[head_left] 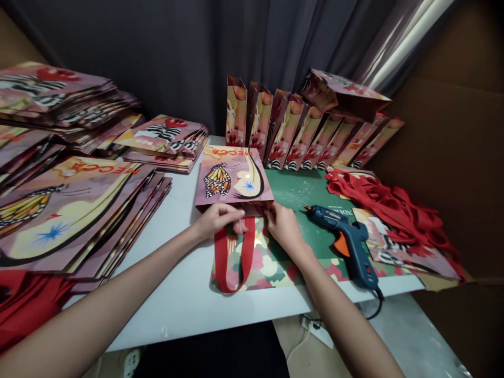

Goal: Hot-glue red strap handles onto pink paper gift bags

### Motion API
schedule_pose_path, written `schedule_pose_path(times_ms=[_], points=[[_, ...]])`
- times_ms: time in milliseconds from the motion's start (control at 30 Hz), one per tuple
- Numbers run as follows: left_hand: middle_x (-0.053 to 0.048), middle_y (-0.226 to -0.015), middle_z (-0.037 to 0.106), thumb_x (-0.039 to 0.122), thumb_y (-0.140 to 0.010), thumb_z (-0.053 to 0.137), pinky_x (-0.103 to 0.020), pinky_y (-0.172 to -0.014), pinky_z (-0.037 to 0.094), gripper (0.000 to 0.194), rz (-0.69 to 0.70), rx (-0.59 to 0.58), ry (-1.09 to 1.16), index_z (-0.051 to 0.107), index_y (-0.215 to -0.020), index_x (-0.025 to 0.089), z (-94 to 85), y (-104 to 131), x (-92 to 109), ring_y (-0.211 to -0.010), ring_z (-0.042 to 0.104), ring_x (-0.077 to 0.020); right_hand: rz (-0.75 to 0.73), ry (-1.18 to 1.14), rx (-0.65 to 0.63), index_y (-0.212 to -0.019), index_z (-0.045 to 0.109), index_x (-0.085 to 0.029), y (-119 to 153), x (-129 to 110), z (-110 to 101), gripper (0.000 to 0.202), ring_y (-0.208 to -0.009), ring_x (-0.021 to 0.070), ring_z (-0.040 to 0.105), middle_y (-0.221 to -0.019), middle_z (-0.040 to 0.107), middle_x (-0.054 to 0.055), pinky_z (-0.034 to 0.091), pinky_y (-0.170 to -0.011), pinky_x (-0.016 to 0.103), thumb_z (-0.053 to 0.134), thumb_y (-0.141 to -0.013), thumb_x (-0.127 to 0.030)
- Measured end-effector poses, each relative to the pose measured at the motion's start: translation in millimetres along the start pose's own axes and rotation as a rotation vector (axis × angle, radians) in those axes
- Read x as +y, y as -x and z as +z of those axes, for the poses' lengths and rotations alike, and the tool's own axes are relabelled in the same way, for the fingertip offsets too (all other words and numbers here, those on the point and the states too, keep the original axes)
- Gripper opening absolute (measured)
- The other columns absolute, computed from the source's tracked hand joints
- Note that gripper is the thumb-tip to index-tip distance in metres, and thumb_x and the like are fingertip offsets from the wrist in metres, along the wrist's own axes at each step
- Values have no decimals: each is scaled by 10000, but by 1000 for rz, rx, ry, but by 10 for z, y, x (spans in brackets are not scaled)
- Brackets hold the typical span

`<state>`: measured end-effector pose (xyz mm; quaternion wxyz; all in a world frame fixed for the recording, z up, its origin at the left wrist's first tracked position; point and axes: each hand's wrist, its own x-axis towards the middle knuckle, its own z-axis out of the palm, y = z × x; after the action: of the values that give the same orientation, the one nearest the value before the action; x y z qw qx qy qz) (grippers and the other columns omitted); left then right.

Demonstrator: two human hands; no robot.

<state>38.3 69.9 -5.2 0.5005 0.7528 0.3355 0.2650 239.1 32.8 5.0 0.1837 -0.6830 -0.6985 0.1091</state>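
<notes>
A paper gift bag (232, 178) printed with a butterfly and the word MECCA lies flat, its mouth facing me. From that mouth a red ribbon handle (247, 252) loops down toward the table's front edge. My left hand (218, 219) is at the mouth's left side, over the ribbon, with fingers curled and pressed together; the fingertips are slightly blurred, and what they hold is unclear. At the mouth's right corner, my right hand (282, 223) pinches the bag's edge, its fingertips partly hidden. To the right, a blue glue gun (342, 231) with an orange trigger rests on a green board (293, 186).
Stacks of flat printed bags (74, 210) fill the left side, with red ribbons (27, 299) in front. Several standing bags (293, 131) line the back, one lying on top. Red ribbon handles (394, 205) pile up at right. The glue gun's cable (378, 304) hangs over the edge.
</notes>
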Motion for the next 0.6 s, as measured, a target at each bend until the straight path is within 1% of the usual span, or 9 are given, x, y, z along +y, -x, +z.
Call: schedule_pose_path(times_ms=[33,67,100,167,233,300,367,500,600], points=[[-104,-790,761,483,-913,438,-378,-871,554,463,-10,68,19,693,-710,154,5,-7,-11,-807,722,-231,-5,-3,-3,-1055,664,-178,-4,-1,2,205,-859,221,692,-991,762,83,338,-642,266,498,-939,-147],[-112,-899,765,466,-911,440,-390,-908,540,423,-5,118,-13,701,-813,148,19,-14,-19,-893,714,-240,-10,-2,-5,-1054,665,-181,-6,-5,3,204,-862,221,693,-988,762,78,340,-642,267,499,-939,-148],[-115,-1037,752,442,-905,455,-403,-954,518,384,6,136,-91,697,-956,148,39,-20,-24,-999,692,-251,-12,6,-7,-1050,666,-183,-7,-11,2,203,-860,221,695,-984,762,75,341,-641,269,497,-940,-151],[-116,-1257,676,397,-903,465,-429,-1020,470,421,28,85,-331,607,-1228,170,91,-25,-17,-1166,623,-274,-18,39,-9,-1039,668,-185,-5,-30,-6,207,-842,223,697,-969,763,76,341,-637,276,485,-946,-157],[-127,-1353,613,366,-935,402,-448,-1017,464,487,25,-1,-578,483,-1379,184,142,-24,7,-1223,588,-294,-29,83,-9,-1041,667,-183,0,-53,-18,222,-822,224,699,-955,763,81,342,-637,284,466,-951,-158],[-150,-1385,580,334,-955,347,-455,-1001,469,504,15,-50,-720,415,-1426,164,180,-24,42,-1238,576,-310,-40,131,-11,-1044,665,-175,5,-76,-30,237,-818,225,699,-948,760,92,346,-646,290,447,-954,-152],[-168,-1362,591,313,-959,329,-451,-1007,462,492,6,-44,-791,417,-1412,142,205,-28,78,-1224,585,-311,-50,167,-12,-1037,662,-166,12,-90,-38,240,-834,224,698,-952,755,103,353,-662,291,439,-951,-145],[-161,-1160,690,315,-949,350,-428,-994,470,460,-49,-18,-833,461,-1354,126,228,-45,131,-1073,662,-289,-45,180,-1,-1042,650,-172,24,-84,-40,226,-834,220,699,-965,754,96,354,-660,290,451,-936,-150],[-167,-1165,683,333,-928,379,-435,-1001,467,443,-53,15,-818,504,-1301,130,221,-51,129,-1101,648,-308,-13,183,15,-1051,649,-185,19,-62,-32,224,-799,226,701,-943,760,83,341,-634,296,458,-933,-184]])
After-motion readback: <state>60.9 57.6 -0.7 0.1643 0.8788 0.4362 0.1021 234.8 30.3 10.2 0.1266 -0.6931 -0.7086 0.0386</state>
